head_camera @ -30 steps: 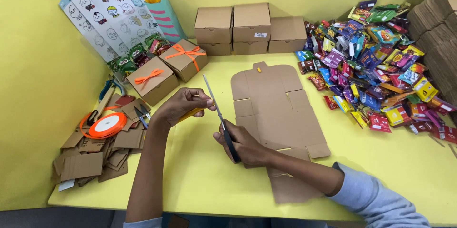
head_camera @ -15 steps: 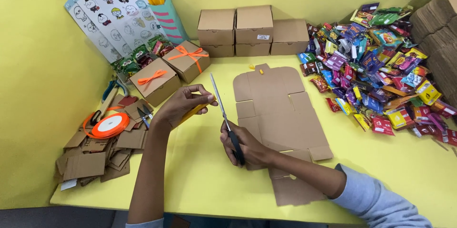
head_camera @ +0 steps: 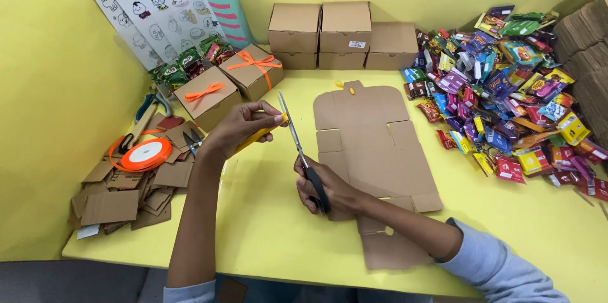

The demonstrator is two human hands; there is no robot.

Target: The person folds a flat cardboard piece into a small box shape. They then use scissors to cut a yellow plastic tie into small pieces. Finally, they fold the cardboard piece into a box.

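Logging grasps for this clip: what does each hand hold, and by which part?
The right hand holds scissors by the black handles, blades pointing up and away. The left hand pinches a yellow-orange strip near its end.

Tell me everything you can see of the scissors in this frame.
The scissors have long, slim, silvery metal blades and black handles. The right hand grips the handles, which it mostly hides. The blades point up and away from the person, leaning slightly left, with the tips near the left hand, which pinches a yellow-orange strip. The blades look nearly closed; whether they touch the strip cannot be told. They are raised above the yellow table, just left of the flat cardboard box blank.
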